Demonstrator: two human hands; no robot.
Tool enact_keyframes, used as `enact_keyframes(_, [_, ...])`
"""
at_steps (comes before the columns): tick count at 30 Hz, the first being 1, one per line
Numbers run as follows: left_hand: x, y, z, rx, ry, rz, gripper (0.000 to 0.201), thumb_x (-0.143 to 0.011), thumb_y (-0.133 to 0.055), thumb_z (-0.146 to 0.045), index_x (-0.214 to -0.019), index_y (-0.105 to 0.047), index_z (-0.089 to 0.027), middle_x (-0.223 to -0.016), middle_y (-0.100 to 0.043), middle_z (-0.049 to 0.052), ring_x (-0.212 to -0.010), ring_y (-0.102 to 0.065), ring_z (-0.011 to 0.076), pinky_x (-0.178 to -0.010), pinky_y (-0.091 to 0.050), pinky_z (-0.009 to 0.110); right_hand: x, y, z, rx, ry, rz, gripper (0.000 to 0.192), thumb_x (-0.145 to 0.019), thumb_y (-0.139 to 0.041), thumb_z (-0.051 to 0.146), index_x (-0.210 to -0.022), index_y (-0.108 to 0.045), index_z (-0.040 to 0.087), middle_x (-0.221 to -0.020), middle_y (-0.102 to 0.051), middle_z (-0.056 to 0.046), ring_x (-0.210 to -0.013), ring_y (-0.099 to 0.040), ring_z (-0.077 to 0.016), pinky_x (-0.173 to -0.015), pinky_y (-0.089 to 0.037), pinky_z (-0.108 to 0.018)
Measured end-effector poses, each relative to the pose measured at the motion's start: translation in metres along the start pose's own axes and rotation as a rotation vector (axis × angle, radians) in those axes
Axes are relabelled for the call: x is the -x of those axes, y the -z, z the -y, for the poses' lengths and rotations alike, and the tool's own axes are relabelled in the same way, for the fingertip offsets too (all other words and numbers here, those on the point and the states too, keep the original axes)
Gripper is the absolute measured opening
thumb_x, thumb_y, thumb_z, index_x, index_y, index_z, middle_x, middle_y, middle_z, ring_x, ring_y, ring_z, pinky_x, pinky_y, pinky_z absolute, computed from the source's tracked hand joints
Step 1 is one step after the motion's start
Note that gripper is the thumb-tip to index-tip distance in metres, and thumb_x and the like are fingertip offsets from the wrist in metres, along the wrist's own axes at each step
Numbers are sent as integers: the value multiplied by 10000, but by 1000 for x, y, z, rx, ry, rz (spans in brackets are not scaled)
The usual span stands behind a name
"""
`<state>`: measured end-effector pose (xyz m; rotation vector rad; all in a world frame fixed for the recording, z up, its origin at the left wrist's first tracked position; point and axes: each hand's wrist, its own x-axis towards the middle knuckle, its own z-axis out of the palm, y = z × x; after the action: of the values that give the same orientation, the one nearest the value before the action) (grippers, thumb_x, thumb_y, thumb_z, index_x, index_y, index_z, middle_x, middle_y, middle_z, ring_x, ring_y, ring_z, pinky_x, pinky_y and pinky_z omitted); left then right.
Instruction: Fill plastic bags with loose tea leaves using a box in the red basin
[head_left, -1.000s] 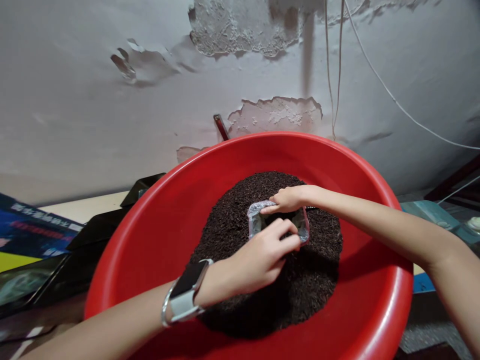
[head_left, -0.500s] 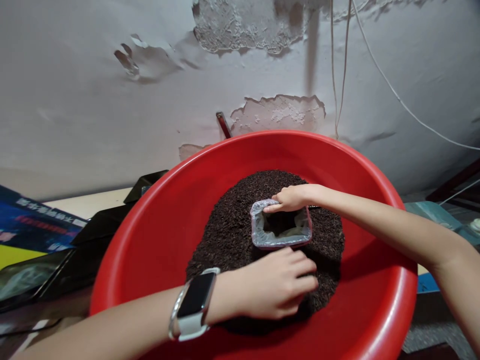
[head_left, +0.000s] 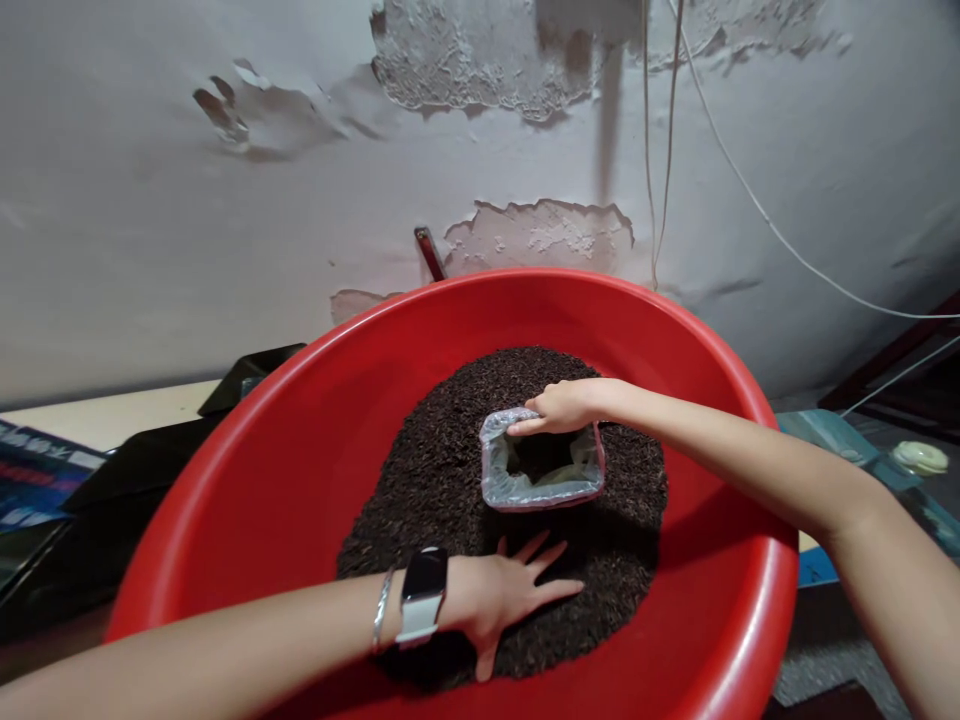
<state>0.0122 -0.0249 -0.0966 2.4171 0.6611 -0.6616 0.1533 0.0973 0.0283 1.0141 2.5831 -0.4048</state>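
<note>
Right hand (head_left: 559, 406) pinches bag (head_left: 541, 470) rim, holding mouth open. Left hand (head_left: 504, 592) flat, fingers splayed, empty, on dark grains (head_left: 442, 470) in red basin (head_left: 262, 500). Advice: cup fingers before scooping; keep bag upright.

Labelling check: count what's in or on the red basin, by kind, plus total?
Hands: 2, left hand flat on the dark granules, right hand gripping the bag rim
Plastic-lined bag: 1
Granule heap: 1
Smartwatch: 1
Total: 5

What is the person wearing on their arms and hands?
Both arms are bare, with no sleeves in view and no gloves. The left hand has a smartwatch at the wrist, with a dark rectangular screen and a pale band, beside a thin silvery bracelet. The right hand wears nothing that shows.
</note>
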Motion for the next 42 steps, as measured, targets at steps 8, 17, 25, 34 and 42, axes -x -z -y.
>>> enact_keyframes(8, [4, 1, -11, -249, -109, -178, 782, -646, -697, -141, -1335, -338, -234, -1342, -391, 217, -1177, -421, 415, -879, -408, 563, -1, -1, -1, -10, 4, -13, 739, -835, -249, 660, -1160, -592, 92, -1162, -587, -198, -1073, -555, -311, -846, -438, -396])
enact_keyframes(17, [4, 7, -20, -348, -118, -225, 316, -704, -615, -182, -1013, -551, -204, -1018, -573, 98, -899, -564, 272, -719, -495, 360, 2, 1, 1, 10, 3, -6, 747, -837, -232, 664, -1160, -589, 92, -1141, -599, -198, -1055, -567, -300, -838, -443, -383])
enact_keyframes(25, [39, 78, -48, -144, -109, -534, 306, -692, -503, -43, -948, -537, -206, -1055, -517, 55, -951, -501, 199, -795, -439, 304, -3, -2, -3, 8, 11, -32, 733, -846, -234, 648, -1136, -601, 84, -1135, -601, -202, -1042, -574, -306, -815, -453, -391])
enact_keyframes(34, [52, 100, -13, -50, 171, -941, 329, -691, -513, -53, -994, -516, -181, -1123, -503, 66, -1049, -482, 212, -906, -434, 373, -2, 1, -1, 85, 62, 5, 401, -863, -398, 326, -1147, -592, 120, -1153, -601, -161, -1030, -581, -288, -788, -453, -357])
enact_keyframes(42, [46, 87, -42, -259, -86, -778, 196, -885, -416, -218, -963, -592, -180, -1015, -613, 60, -950, -531, 195, -887, -418, 371, -4, -3, -3, 24, 9, -40, 657, -869, -254, 588, -1116, -608, 93, -1121, -611, -192, -1010, -588, -300, -780, -458, -371])
